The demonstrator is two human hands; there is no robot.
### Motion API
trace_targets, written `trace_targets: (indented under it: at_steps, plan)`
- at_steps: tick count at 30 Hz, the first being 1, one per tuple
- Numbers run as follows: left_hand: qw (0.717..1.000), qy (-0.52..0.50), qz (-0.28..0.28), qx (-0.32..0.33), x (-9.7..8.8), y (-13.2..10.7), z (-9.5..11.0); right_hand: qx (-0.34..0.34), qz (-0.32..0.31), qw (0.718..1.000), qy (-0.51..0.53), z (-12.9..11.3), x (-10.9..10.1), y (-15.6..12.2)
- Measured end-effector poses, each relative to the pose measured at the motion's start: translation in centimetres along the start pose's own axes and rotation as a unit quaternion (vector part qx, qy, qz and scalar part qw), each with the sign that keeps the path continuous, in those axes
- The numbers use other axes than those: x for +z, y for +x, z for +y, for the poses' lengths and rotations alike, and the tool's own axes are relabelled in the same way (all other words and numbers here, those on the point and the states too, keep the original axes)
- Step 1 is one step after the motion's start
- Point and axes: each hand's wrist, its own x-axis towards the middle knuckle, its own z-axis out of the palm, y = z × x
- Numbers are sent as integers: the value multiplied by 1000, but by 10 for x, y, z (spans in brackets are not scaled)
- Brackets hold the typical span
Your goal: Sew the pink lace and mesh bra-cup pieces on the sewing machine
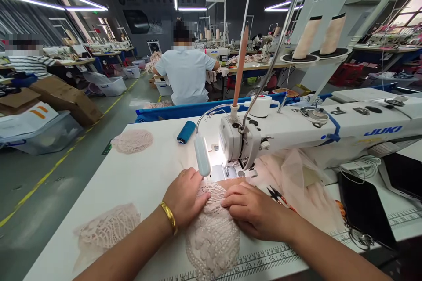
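A pale pink lace piece [214, 239] lies on the white sewing table, its far end close to the needle area of the JUKI sewing machine [239, 140]. My left hand [184, 197], with a gold bangle at the wrist, rests flat along the lace's left edge, thumb apart from the fingers and touching the lace. On the other side, my right hand [245, 208] has its fingers bent, with the fingertips gripping the lace's right edge. A small lit lamp [202, 156] hangs just beyond my left fingers. Sheer pink fabric [293, 184] is bunched under the machine arm.
Two more lace pieces [132, 141] [108, 228] lie at the left. A teal thread spool [186, 132] stands behind the lamp. Right of my hand are thread snips [280, 197] and a black phone [365, 208]. A printed ruler [263, 263] runs along the front edge. A person [184, 72] sits ahead.
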Motion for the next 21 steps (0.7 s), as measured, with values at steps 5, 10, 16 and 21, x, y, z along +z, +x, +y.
trace_targets:
  at_steps: [5,10,16,21]
  plan:
    - [998,-11,46,36,16,-3,-1,15,-29,999,-9,4,-5,-4]
    - [982,-77,146,96,24,-5,6,68,-10,997,38,3,-15,-4]
    - [934,-179,256,173,24,-9,25,198,80,973,87,1,1,6]
    - [922,-173,290,191,28,-9,34,189,134,971,61,4,14,9]
